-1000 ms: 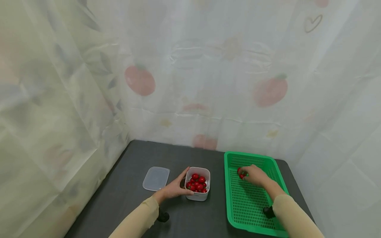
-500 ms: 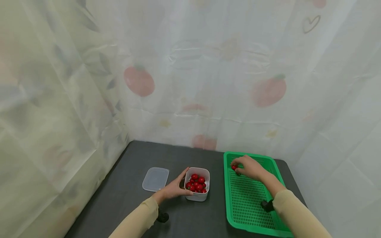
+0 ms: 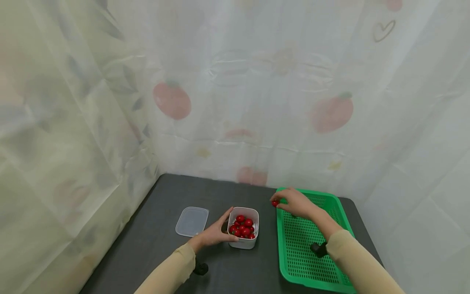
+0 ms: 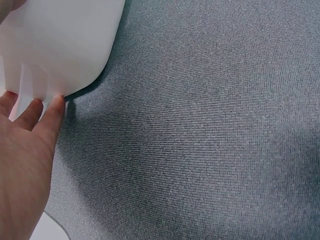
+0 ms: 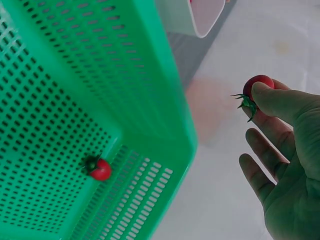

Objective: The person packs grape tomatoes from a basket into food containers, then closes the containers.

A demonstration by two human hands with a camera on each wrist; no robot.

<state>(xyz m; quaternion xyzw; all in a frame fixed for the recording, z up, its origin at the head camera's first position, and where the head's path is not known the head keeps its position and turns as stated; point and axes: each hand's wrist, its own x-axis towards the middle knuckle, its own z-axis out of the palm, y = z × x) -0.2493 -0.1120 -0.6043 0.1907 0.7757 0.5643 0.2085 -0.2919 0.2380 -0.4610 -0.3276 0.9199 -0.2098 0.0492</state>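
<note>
With thumb and index finger my right hand (image 3: 298, 203) pinches a red cherry tomato (image 5: 257, 85) that has a green stem. It hovers over the left rim of the green basket (image 3: 280, 245), its other fingers loosely extended. Another cherry tomato (image 5: 101, 170) lies in a corner of the basket. My left hand (image 3: 213, 234) grips the white plastic container (image 3: 244, 244) from its left, thumb at the near side and fingers at the far side. Several cherry tomatoes (image 3: 242, 228) lie inside. The left wrist view shows fingertips against the container wall (image 4: 70, 45).
A translucent lid (image 3: 192, 221) lies flat on the dark grey table (image 3: 216, 192), left of the container. The basket stands at the table's right side. A printed curtain (image 3: 238, 102) hangs behind the table and along both sides.
My right hand has lifted a cherry tomato from the basket and moved left to its rim. My left hand and the container have stayed in place.
</note>
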